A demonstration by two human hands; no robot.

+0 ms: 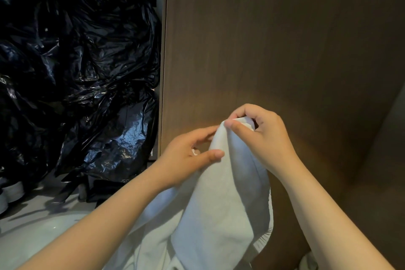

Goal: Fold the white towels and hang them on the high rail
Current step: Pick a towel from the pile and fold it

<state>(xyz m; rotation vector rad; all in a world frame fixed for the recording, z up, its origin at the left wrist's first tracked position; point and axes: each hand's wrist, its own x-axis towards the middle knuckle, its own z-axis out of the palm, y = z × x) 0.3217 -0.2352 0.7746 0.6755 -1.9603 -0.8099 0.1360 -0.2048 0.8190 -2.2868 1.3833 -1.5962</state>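
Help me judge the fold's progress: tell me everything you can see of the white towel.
The white towel looks like soft, thick terry cloth, plain and not yet neatly folded. It hangs in a long drape in front of a brown wooden panel, and its lower part bunches past the frame's bottom edge. The right hand pinches its top corner. The left hand holds the edge just below between thumb and fingers.

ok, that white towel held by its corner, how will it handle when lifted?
Likely floppy: the towel hangs in soft folds below the right hand pinching its corner. Probably light: a fingertip grip holds it up.
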